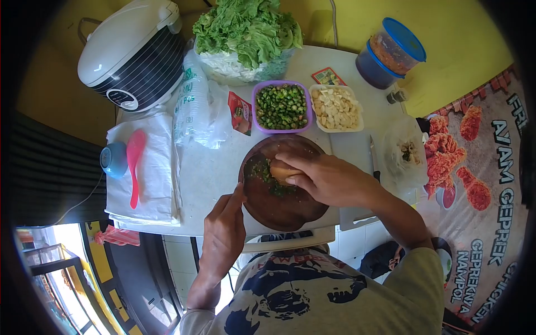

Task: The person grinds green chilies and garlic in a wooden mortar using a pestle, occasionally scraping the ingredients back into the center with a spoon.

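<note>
"Hands?"
"Right hand [324, 178] grips a tan pestle [283, 170]; left hand [223, 229] touches the left rim, grip unclear, of a round, dark-brown mortar [279, 211] holding green bits [258, 169]."
"Room?"
"Mortar's at the desk's [206, 181] near edge; bare surface leftward."

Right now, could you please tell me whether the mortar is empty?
Not empty: green bits lie beside the pestle in the right hand, though much of the mortar shows bare.
</note>
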`<state>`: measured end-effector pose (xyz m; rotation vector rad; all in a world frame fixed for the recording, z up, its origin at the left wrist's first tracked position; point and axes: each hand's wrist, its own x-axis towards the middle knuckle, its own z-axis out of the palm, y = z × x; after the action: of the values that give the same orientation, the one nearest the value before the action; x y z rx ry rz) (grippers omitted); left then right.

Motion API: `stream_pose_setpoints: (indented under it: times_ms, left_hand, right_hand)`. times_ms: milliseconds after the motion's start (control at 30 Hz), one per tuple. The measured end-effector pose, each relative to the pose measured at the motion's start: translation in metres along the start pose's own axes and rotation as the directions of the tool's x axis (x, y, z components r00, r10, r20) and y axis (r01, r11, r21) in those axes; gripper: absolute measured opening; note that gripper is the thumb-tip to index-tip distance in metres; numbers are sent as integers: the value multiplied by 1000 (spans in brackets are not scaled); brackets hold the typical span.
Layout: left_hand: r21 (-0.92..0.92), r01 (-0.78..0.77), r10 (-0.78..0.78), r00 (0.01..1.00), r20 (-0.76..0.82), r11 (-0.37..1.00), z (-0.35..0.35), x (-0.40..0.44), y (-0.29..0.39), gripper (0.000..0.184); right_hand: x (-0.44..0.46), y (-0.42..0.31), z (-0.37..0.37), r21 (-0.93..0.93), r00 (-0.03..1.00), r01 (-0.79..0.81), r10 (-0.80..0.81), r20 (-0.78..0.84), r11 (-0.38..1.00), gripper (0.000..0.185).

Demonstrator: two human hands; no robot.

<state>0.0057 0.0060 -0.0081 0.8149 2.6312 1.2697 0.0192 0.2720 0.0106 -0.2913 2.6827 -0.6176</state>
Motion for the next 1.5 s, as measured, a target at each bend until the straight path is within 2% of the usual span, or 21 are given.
stream_pose_setpoints:
  times_ms: [67,100,133,167,200,267,400,500,533,567,600,633,667,767,1000,1067,1267,1367,1400,1467,1500]
  left_hand:
    - [-11,-21,20,1000,-14,1000,8,4,-3,45]
    - [-23,-51,51,999,-9,998,12,6,-4,46]
    - [-33,-84,84,996,-5,996,14,9,-3,47]
    - [-32,-82,82,997,-10,996,17,11,0,47]
    - [-43,-81,82,997,14,996,20,13,4,49]
    - [-52,-87,89,995,39,995,21,14,12,50]
    - [-86,-67,76,992,97,994,10,1,22,47]
    - [-78,-25,27,999,32,997,-4,-11,19,45]
    - [-57,13,-14,1000,-4,998,-8,-14,18,44]
    - [-47,32,-33,999,-24,998,-10,-16,18,43]
    - [-50,35,-36,999,-26,998,-13,-17,16,43]
    - [-37,58,-59,998,-4,998,-14,-17,15,44]
    - [-22,85,-85,996,21,996,-16,-18,13,46]
    - [-23,121,-121,992,32,992,-14,-16,9,46]
    - [-33,105,-105,994,8,994,-17,-16,3,46]
    - [-69,144,-144,990,6,987,-14,-19,8,48]
    - [-57,118,-119,993,-20,991,-8,-20,6,45]
    - [-40,86,-86,996,-14,995,-4,-20,10,45]
    - [-42,78,-79,997,-14,996,-2,-19,11,45]
    - [-46,54,-55,998,-25,997,5,-21,12,45]
    - [-47,40,-41,999,-31,998,9,-22,13,46]
  right_hand:
    - [-1,43,34,233,851,361,-217,-477,903,52]
    - [-13,41,26,231,853,365,-224,-472,902,52]
    - [-28,33,11,616,963,93,85,-254,782,55]
    - [-37,27,3,842,950,-225,301,79,490,58]
    - [-38,26,3,842,951,-225,299,80,491,58]
    - [-40,25,2,922,905,-284,391,168,262,61]
    - [-32,23,11,946,914,-242,379,148,214,60]
    - [-22,25,26,902,929,-253,347,126,350,61]
    - [-14,28,40,692,943,22,215,-254,721,61]
    - [-11,29,51,287,847,245,-60,-529,926,61]
    - [-15,14,44,286,849,245,-62,-525,926,61]
    - [-23,-9,26,188,937,50,19,-348,981,57]
    - [-27,-23,16,52,977,-125,132,-169,991,52]
    - [-17,-26,9,-63,988,-109,101,-120,992,59]
    - [-6,-22,-9,-98,999,-33,32,-11,995,52]
    - [0,-23,0,-150,984,73,-96,-152,986,48]
    - [1,-30,-8,-156,999,-32,28,-29,987,48]
    - [7,-20,-16,-57,999,-35,37,30,998,51]
    - [2,-11,-9,-64,999,-37,39,23,997,51]
    - [-11,12,9,242,952,108,-31,-303,964,56]
    - [-19,13,11,232,953,118,-44,-300,966,56]
